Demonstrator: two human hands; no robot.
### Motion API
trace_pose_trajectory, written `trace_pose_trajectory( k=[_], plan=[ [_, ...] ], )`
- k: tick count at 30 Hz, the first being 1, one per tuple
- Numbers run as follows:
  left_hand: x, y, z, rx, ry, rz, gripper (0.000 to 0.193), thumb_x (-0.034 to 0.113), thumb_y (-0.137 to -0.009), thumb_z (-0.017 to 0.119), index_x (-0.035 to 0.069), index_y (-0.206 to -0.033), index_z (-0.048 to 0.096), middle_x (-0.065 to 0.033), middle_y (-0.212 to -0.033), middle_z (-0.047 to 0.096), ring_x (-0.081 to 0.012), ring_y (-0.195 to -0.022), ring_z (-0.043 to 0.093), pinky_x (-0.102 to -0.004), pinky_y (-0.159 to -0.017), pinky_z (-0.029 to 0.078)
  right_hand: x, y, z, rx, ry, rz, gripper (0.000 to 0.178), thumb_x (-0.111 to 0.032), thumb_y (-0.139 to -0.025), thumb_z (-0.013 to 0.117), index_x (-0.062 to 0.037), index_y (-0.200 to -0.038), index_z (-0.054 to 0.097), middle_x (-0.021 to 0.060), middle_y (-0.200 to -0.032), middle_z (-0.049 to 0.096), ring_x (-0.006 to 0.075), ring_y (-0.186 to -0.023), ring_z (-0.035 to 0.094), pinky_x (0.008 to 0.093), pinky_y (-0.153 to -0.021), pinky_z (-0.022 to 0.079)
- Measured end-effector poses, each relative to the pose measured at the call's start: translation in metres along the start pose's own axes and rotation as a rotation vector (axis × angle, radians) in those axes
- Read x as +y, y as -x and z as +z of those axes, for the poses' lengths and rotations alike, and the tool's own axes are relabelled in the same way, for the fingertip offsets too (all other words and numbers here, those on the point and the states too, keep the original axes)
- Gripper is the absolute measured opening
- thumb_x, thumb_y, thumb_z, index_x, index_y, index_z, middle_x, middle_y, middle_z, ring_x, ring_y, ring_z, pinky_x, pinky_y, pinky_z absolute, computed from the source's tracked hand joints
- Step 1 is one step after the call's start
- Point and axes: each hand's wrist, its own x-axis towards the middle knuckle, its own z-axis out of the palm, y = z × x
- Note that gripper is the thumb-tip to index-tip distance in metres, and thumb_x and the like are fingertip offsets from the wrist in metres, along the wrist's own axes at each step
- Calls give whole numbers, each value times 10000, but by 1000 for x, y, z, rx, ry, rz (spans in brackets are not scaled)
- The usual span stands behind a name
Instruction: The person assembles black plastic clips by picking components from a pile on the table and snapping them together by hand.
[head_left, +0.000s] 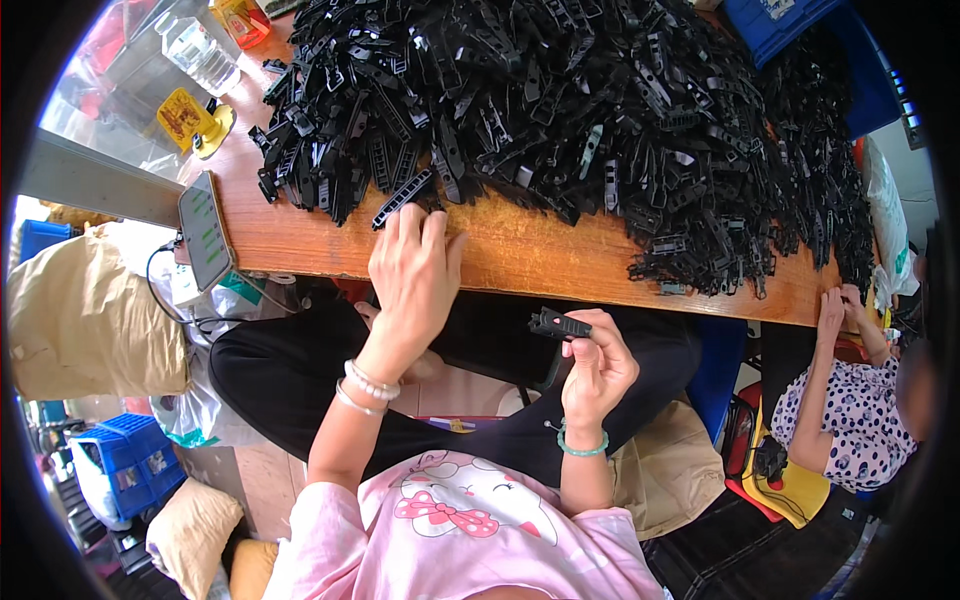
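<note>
My left hand (412, 262) reaches over the near edge of the wooden table, its fingers stretched out and the thumb apart. Its fingertips meet a black ladder-shaped plastic part (402, 198) at the front of a large heap of black plastic parts (520, 100). Whether they touch or only overlap it, I cannot tell. In front of the table, above my lap, my right hand (602, 372) pinches a short black plastic part (558, 324) between thumb and fingers. That part points left, with a small pinkish spot on its face.
A phone-like device (206, 230) leans at the table's (520, 250) left edge, near a yellow stand (208, 130) and a clear bottle (198, 55). Blue bins (790, 25) stand back right. Another person's hands (838, 308) are at the right edge. A blue crate (128, 462) stands lower left.
</note>
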Motion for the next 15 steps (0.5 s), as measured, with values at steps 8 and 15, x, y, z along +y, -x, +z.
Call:
trace_pose_trajectory(
  k=[8, 15],
  plan=[
    [3, 4, -7, 14, 48, 35, 108, 16, -753, 663, 10, -821, 579, -105, -835, 519, -272, -766, 520, -348, -682, 441, 4, -8, 18, 90, 0, 151, 126, -26, -857, 621, 72, -936, 623, 134, -1031, 590, 108, -657, 540, 207, -590, 448],
    [14, 22, -28, -88, 1154, -665, 91, 28, -868, 606, -56, -878, 572, -62, -846, 573, -100, -700, 570, -213, -618, 465, 6, -15, 23, 36, -209, 402, 161, -96, -870, 631, 62, -901, 638, 113, -757, 638, 104, -581, 559, 196, -510, 425]
  ],
)
